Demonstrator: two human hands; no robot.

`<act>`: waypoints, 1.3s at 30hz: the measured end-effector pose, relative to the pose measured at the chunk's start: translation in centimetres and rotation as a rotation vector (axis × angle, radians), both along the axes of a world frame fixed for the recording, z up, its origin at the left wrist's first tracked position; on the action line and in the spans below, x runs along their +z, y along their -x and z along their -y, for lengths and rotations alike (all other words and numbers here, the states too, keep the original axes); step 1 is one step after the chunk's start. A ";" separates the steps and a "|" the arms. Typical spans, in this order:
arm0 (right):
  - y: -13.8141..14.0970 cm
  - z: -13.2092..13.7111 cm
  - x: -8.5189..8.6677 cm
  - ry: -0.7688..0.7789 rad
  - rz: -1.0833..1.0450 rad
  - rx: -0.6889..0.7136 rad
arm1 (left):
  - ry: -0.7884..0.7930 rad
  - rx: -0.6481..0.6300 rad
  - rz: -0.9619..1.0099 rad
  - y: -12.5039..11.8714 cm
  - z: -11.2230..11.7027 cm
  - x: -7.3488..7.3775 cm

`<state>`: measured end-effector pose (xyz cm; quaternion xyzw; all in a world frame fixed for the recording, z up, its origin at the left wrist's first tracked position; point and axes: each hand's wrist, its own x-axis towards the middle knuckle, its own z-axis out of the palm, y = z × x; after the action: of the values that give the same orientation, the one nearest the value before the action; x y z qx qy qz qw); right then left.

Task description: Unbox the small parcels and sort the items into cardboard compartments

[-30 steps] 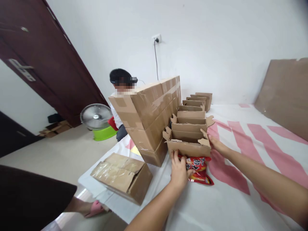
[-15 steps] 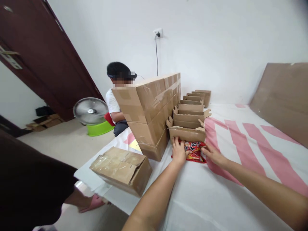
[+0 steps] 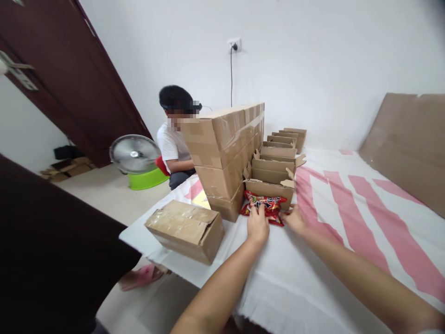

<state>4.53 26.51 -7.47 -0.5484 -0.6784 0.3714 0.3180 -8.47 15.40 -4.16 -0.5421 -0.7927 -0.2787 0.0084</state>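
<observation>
Two glossy red snack packets with white lettering appear to lie one over the other on the cloth. The upper packet [image 3: 269,200] leans against the front of the nearest open cardboard box [image 3: 269,188]; part of the lower packet [image 3: 277,221] shows below it. My left hand [image 3: 257,226] has its fingertips pressed on the packets from the near side, fingers close together. At their right end, my right hand [image 3: 295,220] pinches the lower packet's corner. Some fingertips are hidden behind the packaging.
Open boxes [image 3: 274,164] run in a row toward the wall. Left of them rises a stack of taped cartons [image 3: 232,144], with a single closed carton [image 3: 184,227] nearer me. A person [image 3: 172,144] sits behind the stack, beside a fan [image 3: 134,154]. Dark clothing fills the left edge.
The red packaging has turned and shifted slightly left, and a second packet's edge now shows. My left hand has left the box front for the packets. The view has swung slightly left.
</observation>
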 end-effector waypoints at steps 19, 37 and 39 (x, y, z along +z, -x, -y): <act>-0.6 14.6 -1.4 -0.314 0.605 0.306 | 0.134 -0.153 0.129 -0.5 1.7 -0.3; -4.0 20.3 -0.7 -0.398 0.695 0.549 | -0.716 0.575 0.634 21.1 18.1 7.5; -4.0 20.2 -0.4 -0.371 0.674 0.554 | -0.644 0.527 0.702 21.8 17.9 6.9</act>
<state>8.58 6.29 -7.90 -0.3706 -0.9194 0.1162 0.0618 -30.31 -2.50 2.70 -0.1692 -0.7314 -0.6603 -0.0215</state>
